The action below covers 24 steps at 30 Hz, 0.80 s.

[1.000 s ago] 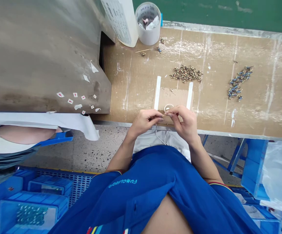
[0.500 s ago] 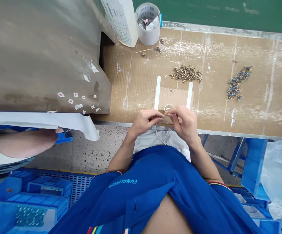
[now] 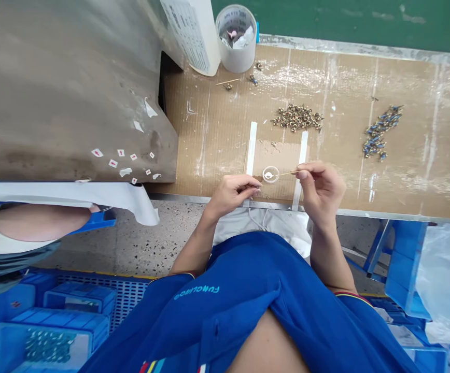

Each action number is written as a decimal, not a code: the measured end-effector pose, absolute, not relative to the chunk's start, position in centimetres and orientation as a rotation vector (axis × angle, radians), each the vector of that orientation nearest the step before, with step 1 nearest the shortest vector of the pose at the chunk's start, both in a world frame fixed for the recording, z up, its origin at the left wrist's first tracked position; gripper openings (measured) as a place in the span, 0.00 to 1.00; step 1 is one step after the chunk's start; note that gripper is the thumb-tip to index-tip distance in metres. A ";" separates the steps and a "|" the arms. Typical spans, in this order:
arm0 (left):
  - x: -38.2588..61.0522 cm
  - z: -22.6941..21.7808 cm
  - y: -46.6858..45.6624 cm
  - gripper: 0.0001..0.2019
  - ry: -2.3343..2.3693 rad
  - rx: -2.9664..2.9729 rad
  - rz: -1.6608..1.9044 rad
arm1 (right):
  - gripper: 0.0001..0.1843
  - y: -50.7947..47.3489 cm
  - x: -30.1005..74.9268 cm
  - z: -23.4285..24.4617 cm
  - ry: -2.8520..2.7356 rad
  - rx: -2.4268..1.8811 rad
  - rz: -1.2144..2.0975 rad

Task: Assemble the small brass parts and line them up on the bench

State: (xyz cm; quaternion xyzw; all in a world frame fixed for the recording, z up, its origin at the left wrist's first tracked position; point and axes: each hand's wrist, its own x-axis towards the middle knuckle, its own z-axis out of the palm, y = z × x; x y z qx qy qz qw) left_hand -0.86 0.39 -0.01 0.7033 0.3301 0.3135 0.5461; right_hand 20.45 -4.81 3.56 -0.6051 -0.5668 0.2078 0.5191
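My right hand (image 3: 323,192) pinches a thin wooden toothpick (image 3: 287,173), whose far tip reaches into a small round clear dish (image 3: 276,179). A white blob (image 3: 268,175) lies in that dish, and the tip is at it. Just left of the dish, my left hand (image 3: 235,194) is closed in a pinch on a tiny metal part (image 3: 259,186), mostly hidden by the fingertips. The dish rests on a cardboard piece (image 3: 283,153) held down by white tape strips. Beyond it lies a pile of small brass-coloured metal parts (image 3: 297,117).
Blue-and-brass parts (image 3: 380,132) form another pile at the right. A white tub of scraps (image 3: 238,57), a plastic bottle (image 3: 197,36) and a second toothpick (image 3: 228,81) are at the back. A metal housing (image 3: 93,93) stands left; another person's arm (image 3: 42,221) is below it.
My right hand has moved right, away from the left hand, bringing the toothpick's tip into the dish. My left hand stays in place with its pinch.
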 end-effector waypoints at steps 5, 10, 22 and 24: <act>-0.9 0.1 0.5 0.06 0.766 1.681 0.734 | 0.09 -4.4 20.4 2.7 -1.437 -1.419 0.511; -0.8 0.3 0.6 0.05 0.773 1.708 0.726 | 0.10 -4.3 19.3 2.0 -1.598 -1.445 0.504; -0.9 0.0 0.6 0.08 0.807 1.621 0.753 | 0.12 1.5 25.2 0.5 -1.733 -1.716 0.362; -0.8 0.0 0.6 0.09 0.808 1.602 0.760 | 0.12 3.0 26.1 -0.1 -1.797 -1.748 0.343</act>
